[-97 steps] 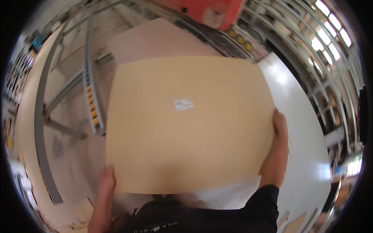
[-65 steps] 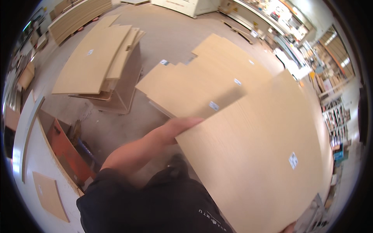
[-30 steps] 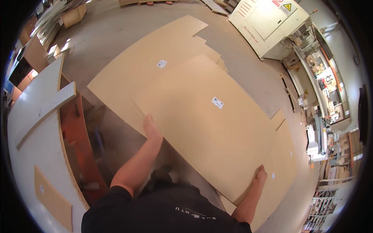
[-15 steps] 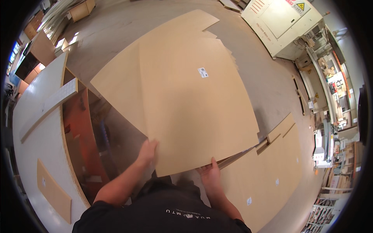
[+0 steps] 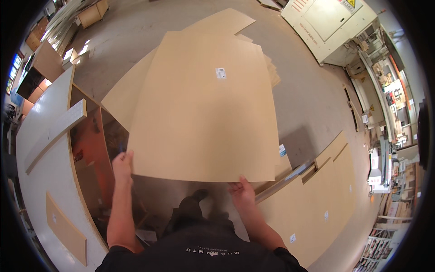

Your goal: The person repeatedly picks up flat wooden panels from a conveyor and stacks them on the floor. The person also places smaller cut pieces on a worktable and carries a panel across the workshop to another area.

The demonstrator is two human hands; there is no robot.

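Head view: the left hand point(image 5: 122, 167) is closed narrowly on the left edge of a large tan board point(image 5: 204, 118), close to its near-left corner. By the right hand point(image 5: 243, 192) the near edge is pinched, thumb above, fingers tucked under; how far they reach beneath cannot be told. The board is held out in front of the body, its far part above a stack of similar boards point(image 5: 122, 93); whether the two touch is unclear. A white label point(image 5: 220, 73) is carried on its upper face.

Handling, as judged: stiff, thin for its breadth, fairly heavy, awkward to balance from one end. Smooth face, likely slippery under flat palms; corners probably easily chipped. Best gripped by opposite edges, fingers well underneath.

Farther out, a second pile of boards point(image 5: 312, 195) is seen at lower right, a white-topped table point(image 5: 36, 177) at left, a pale machine point(image 5: 324, 29) at upper right.
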